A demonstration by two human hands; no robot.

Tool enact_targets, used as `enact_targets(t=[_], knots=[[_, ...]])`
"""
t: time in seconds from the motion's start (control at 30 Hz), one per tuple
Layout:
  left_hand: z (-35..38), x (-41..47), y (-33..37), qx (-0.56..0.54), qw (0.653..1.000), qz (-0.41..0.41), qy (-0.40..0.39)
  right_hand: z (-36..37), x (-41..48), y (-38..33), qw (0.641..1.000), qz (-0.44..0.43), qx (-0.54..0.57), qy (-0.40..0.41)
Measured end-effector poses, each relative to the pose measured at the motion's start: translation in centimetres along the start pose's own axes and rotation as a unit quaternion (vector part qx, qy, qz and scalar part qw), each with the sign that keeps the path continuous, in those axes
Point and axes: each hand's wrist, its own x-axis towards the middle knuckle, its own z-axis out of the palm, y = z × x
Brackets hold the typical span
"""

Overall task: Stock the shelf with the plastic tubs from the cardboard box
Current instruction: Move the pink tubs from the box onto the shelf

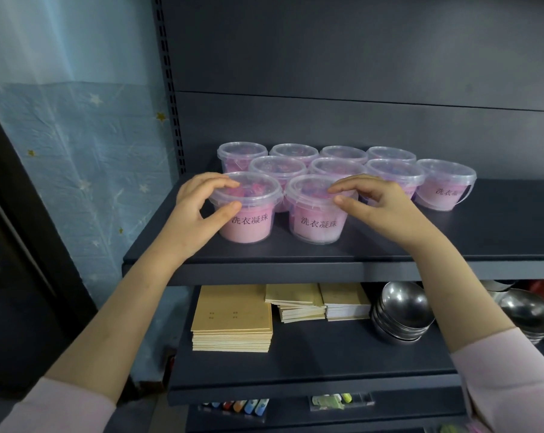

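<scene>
Several clear plastic tubs with pink labels stand in rows on the dark shelf [389,245]. Two stand in the front row. My left hand [199,207] grips the front left tub [249,214] at its lid rim, fingers on top and thumb on the side. My right hand [367,201] pinches the lid rim of the front right tub [314,220] from the right. Both tubs stand upright on the shelf. The cardboard box is out of view.
Another tub [445,185] stands at the right end of the middle row, with bare shelf to its right. The lower shelf holds stacks of tan notebooks [233,317] and nested steel bowls [402,310]. A slotted upright post [170,89] bounds the shelf on the left.
</scene>
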Motion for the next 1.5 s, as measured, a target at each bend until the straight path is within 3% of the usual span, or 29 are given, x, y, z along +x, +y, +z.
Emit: enact_targets(t=[0.1, 0.2, 0.33, 0.43, 0.73, 1.0, 1.2, 1.5], knots=[[0.4, -0.9, 1.2, 0.023, 0.998, -0.019, 0.052, -1.5, -1.1, -1.1, 0.997, 0.012, 0.077, 0.008], [1.4, -1.7, 3.3, 0.098, 0.989, 0.022, 0.108, -3.8, -3.0, -2.2, 0.997, 0.003, 0.079, 0.018], [4.1, -2.0, 8.3, 0.125, 0.978, 0.11, 0.127, -8.2, -7.3, -2.9, 0.994, -0.012, 0.068, 0.08], [8.1, -2.7, 13.5, 0.084, 0.979, 0.146, 0.112, -12.2, -12.0, -2.8, 0.987, -0.007, 0.048, 0.15], [26.5, -8.7, 28.7, -0.126, 0.98, 0.146, -0.046, -25.1, -34.2, 0.8, 0.932, 0.115, 0.003, 0.343], [43.4, -16.1, 37.2, -0.295, 0.917, 0.005, -0.268, -30.1, -52.4, 6.5, 0.849, 0.273, -0.018, 0.451], [56.1, -20.9, 39.1, -0.297, 0.87, -0.062, -0.39, -31.1, -61.2, 14.3, 0.789, 0.382, -0.011, 0.481], [73.3, -22.2, 39.3, -0.296, 0.807, -0.165, -0.484, -36.9, -66.9, 26.6, 0.72, 0.497, -0.002, 0.484]])
